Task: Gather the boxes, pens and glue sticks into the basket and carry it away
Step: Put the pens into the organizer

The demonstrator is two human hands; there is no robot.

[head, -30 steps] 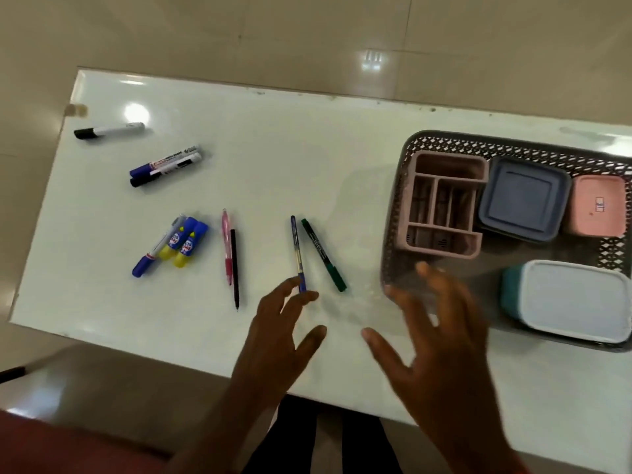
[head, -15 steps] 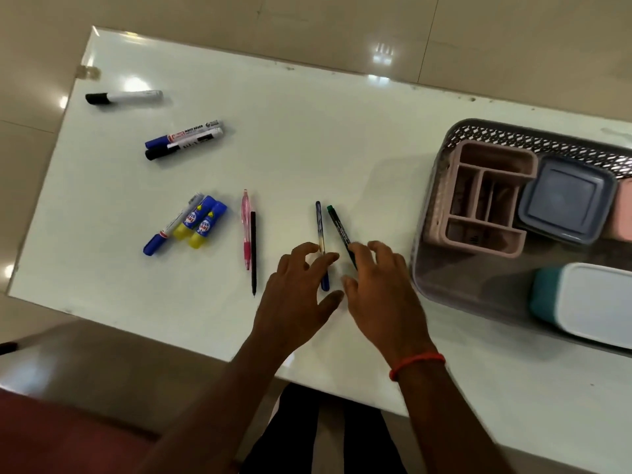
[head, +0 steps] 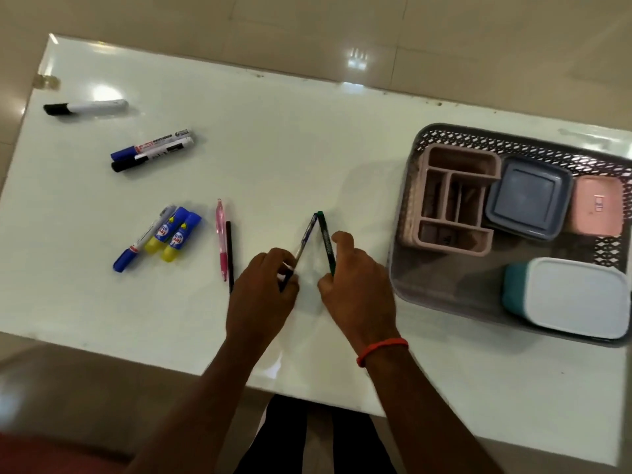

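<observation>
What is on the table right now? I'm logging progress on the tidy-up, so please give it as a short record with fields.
left hand: pinching the blue pen
right hand: pinching the green pen
pens' far tips: touching
in basket: pink organizer, grey-blue box, pink box, teal box with white lid
loose on table: two glue sticks, four markers, pink pen, black pen

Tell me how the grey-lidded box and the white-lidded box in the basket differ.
The grey-lidded box is squarish and dark; the white-lidded box is longer, with a teal body. The grey-lidded box sits beside the pink organizer; the white-lidded box lies at the basket's near edge. Both are closed.
</observation>
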